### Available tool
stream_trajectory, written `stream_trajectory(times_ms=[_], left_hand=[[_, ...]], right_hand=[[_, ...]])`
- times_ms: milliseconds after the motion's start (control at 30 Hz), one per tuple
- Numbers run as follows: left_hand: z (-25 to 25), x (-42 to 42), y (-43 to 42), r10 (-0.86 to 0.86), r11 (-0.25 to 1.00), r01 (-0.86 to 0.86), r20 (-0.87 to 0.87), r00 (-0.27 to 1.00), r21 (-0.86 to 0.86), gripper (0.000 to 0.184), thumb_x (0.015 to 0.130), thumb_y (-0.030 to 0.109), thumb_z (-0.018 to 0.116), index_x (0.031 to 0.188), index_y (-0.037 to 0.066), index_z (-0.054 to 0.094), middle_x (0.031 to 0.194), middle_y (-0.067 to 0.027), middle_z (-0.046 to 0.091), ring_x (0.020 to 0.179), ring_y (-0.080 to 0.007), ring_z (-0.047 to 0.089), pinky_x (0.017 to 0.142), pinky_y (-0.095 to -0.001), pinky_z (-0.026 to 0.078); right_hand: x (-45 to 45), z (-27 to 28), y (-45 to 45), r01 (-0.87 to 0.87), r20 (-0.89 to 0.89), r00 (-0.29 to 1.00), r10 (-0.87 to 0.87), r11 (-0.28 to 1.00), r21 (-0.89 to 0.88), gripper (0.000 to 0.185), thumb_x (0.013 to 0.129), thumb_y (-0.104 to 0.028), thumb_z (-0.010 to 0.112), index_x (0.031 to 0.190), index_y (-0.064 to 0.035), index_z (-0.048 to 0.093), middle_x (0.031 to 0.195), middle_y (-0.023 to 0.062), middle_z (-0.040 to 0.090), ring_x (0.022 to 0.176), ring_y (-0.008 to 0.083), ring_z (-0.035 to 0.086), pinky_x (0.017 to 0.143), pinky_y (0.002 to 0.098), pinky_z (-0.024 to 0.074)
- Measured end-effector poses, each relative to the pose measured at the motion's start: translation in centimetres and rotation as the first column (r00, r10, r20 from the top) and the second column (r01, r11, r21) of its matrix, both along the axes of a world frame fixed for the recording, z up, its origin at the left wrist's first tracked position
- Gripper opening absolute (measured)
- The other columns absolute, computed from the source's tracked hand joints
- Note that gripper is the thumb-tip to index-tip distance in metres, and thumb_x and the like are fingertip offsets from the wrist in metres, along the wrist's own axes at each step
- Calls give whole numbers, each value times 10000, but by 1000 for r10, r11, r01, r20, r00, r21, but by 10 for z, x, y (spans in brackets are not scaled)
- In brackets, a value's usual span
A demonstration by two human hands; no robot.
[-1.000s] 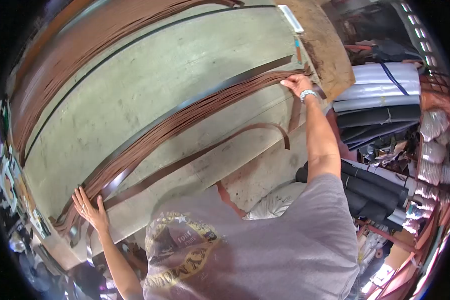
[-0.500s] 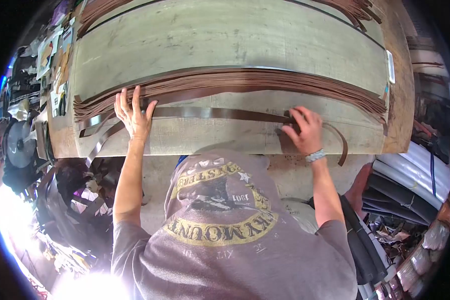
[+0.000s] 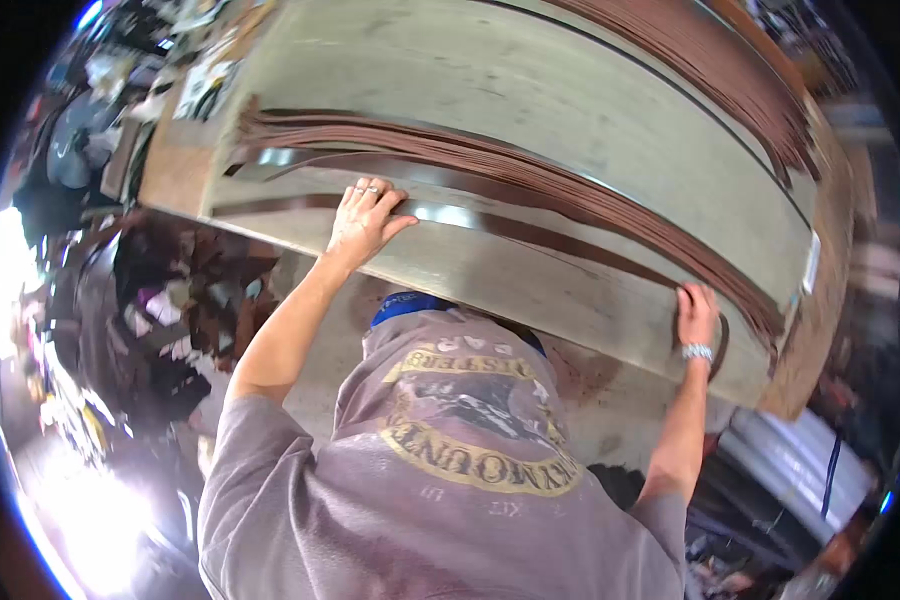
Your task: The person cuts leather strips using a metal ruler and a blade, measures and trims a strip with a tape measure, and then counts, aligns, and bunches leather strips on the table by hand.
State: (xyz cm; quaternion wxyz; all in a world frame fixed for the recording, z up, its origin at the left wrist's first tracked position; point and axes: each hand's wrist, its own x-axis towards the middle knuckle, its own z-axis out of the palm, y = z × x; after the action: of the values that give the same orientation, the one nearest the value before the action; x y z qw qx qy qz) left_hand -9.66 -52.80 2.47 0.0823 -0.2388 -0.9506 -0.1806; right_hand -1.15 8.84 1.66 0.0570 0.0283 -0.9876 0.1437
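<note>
A single long brown strip (image 3: 560,240) lies along the near part of the pale work board (image 3: 530,90). My left hand (image 3: 363,225) is on its left portion, fingers bent over it and thumb at its near edge. My right hand (image 3: 698,318) pinches the strip near its right end, fingers together; the end curls down beside the hand. Just beyond the single strip, a thick bundle of brown strips (image 3: 570,195) runs across the board, with loose ends at both sides. The undersides of my fingers are hidden.
Another pile of brown strips (image 3: 700,60) lies at the far right, with a thin dark strip (image 3: 660,80) in front of it. A wooden edge (image 3: 815,340) borders the board. Scraps (image 3: 170,310) lie below left, and wrapped rolls (image 3: 790,460) lie at the lower right.
The view has swung left. My left hand has left the bundle for the single strip, its fingers now bent. My right hand has moved right along that strip, which now lies straighter.
</note>
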Motion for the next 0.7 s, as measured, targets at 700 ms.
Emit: stream_trajectory(times_ms=[700], left_hand=[[-9,-65,-175,129,991,-128,-32,991,37,433,856,204,741,1249,56,635,1245,-113,581,1212,-324,532,1018,-466,425]], right_hand=[[-94,24,-509,-378,51,917,395,904,-200,492,782,-299,839,1219,-133,683,1104,68,617,1075,296,561,930,462,432]])
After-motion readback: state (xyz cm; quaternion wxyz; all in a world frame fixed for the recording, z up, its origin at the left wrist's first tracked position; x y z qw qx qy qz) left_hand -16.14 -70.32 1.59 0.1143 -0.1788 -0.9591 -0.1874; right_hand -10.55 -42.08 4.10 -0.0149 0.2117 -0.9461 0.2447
